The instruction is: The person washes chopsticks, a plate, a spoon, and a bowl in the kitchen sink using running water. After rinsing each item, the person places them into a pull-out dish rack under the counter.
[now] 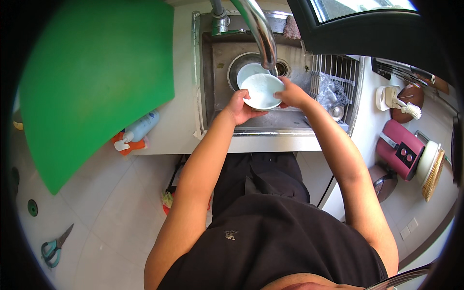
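My left hand [242,108] grips the left rim of a pale bowl [261,91], its thumb on the rim and its fingers beneath. On the bowl's right side, my right hand [291,93] also holds the rim. Both hands keep the bowl over the steel sink [217,105], just below the spout of the chrome faucet [267,54]. Behind it, partly hidden, a second pale bowl [248,70] sits in a round metal basin [232,74]. Whether water runs from the spout cannot be told.
A metal rack [331,63] with crumpled clear plastic [328,90] stands at the sink's right. Left are a large green sheet [105,65] and a pump bottle [142,127]. A dark window frame [348,34] juts in at the upper right. Scissors [56,248] show at the lower left.
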Motion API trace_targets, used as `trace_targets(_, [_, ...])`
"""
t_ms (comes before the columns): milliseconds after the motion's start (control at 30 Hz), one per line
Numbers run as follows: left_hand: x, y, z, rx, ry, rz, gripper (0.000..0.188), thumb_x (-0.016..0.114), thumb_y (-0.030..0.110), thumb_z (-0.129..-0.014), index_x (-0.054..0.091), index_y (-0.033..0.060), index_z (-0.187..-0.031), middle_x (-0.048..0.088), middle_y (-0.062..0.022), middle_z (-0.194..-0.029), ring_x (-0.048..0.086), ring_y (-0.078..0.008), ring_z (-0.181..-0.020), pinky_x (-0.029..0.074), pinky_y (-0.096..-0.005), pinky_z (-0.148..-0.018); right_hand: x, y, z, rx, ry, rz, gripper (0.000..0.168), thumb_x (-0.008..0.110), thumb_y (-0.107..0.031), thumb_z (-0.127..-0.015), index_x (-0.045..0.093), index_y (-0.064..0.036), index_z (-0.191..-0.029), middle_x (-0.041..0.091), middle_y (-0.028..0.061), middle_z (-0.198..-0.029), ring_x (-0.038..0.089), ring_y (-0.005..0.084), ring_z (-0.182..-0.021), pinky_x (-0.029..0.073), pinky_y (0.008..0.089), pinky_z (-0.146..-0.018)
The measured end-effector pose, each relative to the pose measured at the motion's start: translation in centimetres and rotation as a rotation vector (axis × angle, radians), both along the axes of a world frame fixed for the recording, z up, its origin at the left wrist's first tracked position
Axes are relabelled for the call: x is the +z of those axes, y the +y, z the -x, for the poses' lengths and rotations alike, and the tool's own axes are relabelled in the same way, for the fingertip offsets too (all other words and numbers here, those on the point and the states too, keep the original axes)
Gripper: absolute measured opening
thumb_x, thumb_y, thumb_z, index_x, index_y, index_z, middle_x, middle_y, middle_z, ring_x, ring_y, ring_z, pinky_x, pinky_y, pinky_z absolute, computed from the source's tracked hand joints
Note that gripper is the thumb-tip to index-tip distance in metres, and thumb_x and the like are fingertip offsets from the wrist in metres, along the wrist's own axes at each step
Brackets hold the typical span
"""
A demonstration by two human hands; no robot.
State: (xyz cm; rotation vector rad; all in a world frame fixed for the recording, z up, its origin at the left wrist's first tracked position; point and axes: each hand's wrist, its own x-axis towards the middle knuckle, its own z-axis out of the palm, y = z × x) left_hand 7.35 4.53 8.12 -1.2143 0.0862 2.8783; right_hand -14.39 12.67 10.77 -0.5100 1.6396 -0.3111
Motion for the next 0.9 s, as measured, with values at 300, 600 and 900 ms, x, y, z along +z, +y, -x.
trace_targets(300, [4.3, -0.8, -0.7, -0.048, -0.272, 0.396, 0.069, 0.046, 0.011, -0.077, 0.041, 0.0135, -0.146, 0.055, -0.0181, -0.135, 0.061, -0.0402, -0.122, 0.061, -0.0583, -0.084, 0.1, -5.7, -6.3, 0.717, 0.755, 0.653, 0.072, 0.068, -0.049, -0.09, 0.043, -0.028, -0.153, 0.063, 0.0133, -0.11, 0.069, 0.035, -0.102, 0.057, 0.0429, -0.086])
trace_targets(600, [0.7, 0.1, -0.3, 0.163, -0.308, 0.455, 0.055, 0.054, 0.002, -0.083, 0.05, 0.0051, -0.138, 0.064, -0.013, -0.124, 0.069, -0.0322, -0.104, 0.063, -0.048, -0.075, -2.0, -0.5, -3.3, -0.94, -0.899, 0.133, 0.065, 0.053, -0.01, -0.079, 0.053, -0.017, -0.144, 0.06, 0.01, -0.133, 0.056, 0.031, -0.125, 0.045, 0.0462, -0.108])
trace_targets(900, [-2.1, 3.3, 5.0, -0.378, -0.69, 1.83, 0.076, 0.057, 0.04, -0.1, 0.024, 0.0063, -0.159, 0.029, -0.0242, -0.162, 0.031, -0.0367, -0.15, 0.026, -0.0556, -0.119, 0.8, -0.6, -4.9, -0.899, -0.231, 0.356, 0.075, 0.071, -0.026, -0.086, 0.04, -0.014, -0.153, 0.055, 0.0126, -0.136, 0.055, 0.0254, -0.12, 0.049, 0.0388, -0.093])
